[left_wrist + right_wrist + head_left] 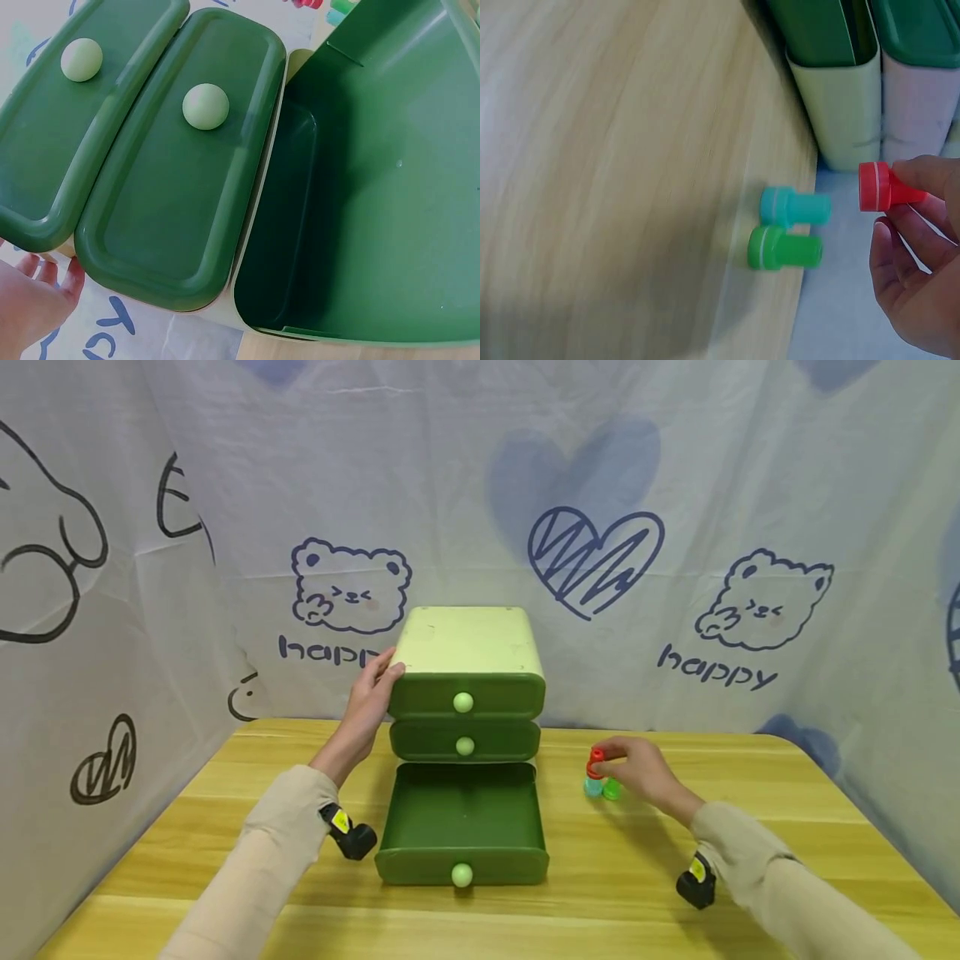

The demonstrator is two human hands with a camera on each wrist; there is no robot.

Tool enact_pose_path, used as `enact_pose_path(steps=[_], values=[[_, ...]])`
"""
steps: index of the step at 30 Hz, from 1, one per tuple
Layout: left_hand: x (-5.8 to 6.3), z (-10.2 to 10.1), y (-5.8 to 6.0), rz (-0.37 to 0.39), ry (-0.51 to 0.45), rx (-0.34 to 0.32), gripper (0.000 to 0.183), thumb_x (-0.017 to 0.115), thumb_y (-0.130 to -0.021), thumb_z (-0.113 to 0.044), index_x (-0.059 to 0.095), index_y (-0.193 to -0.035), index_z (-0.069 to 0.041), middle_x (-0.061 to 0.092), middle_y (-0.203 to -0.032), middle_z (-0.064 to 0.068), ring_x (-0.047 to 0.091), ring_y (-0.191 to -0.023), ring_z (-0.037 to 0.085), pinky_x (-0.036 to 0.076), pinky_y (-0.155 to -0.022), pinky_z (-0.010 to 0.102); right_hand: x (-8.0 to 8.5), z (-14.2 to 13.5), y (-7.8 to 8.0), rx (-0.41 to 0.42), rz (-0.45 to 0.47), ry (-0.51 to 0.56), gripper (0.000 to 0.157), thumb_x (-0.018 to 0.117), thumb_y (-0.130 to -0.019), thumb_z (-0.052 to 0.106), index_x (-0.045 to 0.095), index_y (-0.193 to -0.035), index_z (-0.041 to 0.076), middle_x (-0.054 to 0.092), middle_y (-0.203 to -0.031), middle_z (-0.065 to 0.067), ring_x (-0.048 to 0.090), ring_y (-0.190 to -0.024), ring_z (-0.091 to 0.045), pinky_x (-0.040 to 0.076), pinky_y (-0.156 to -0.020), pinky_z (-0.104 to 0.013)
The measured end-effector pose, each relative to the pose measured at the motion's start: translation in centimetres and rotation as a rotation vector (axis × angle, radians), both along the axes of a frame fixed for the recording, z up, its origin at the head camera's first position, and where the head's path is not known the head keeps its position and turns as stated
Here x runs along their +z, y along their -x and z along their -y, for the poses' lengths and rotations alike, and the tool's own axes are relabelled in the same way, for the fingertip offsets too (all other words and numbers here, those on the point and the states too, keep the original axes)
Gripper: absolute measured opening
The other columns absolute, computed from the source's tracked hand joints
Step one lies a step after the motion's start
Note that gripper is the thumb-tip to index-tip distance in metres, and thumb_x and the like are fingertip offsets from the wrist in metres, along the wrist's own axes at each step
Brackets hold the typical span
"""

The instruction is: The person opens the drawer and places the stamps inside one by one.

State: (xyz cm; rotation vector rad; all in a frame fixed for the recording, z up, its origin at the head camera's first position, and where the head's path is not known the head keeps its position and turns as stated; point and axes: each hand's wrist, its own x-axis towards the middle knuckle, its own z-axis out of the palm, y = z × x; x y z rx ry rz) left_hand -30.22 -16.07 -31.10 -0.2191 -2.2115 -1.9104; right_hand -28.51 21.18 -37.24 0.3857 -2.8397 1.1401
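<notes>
A small drawer cabinet (468, 639) with a pale yellow-green top stands on the table. Its bottom drawer (465, 810) is pulled out and bare inside; the two drawers above are closed. My left hand (371, 697) rests against the cabinet's upper left side, its fingertips touching the wall in the left wrist view. With thumb and fingers my right hand (922, 247) pinches a red toy stamp (876, 187) by its narrow end, held above the table. Near it, a teal toy stamp (795, 207) and a green toy stamp (785, 249) stand side by side.
The wooden table (660, 893) reaches back to a white cloth backdrop (465, 485) with drawn bears and hearts. The open drawer's front, with its round knob (462, 875), juts toward me between my two arms.
</notes>
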Motion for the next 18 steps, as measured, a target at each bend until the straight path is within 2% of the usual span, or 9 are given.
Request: enact_pose_path(steps=[12,18], values=[[-0.2,0.0,0.2,0.001,-0.014,-0.006,0.059,0.045,-0.101,-0.029,0.026,-0.153,-0.008,0.034,-0.15,0.014,0.036,-0.13,0.029,0.03,-0.109,0.042,0.6,3.0,-0.5,0.123,-0.003,-0.006,0.022,0.072,-0.085,0.007,0.071,-0.104,-0.003,0.07,-0.095,-0.01,0.064,-0.091,-0.027,0.053,-0.078,-0.041],[-0.2,0.1,0.1,-0.001,-0.018,-0.002,0.059,0.046,-0.101,-0.029,0.027,-0.153,-0.008,0.034,-0.15,0.014,0.036,-0.13,0.029,0.03,-0.109,0.041,1.2,4.5,-0.9,0.207,-0.041,-0.031,0.02,0.074,-0.082,0.007,0.072,-0.101,-0.002,0.071,-0.091,-0.007,0.065,-0.089,-0.025,0.053,-0.078,-0.041]])
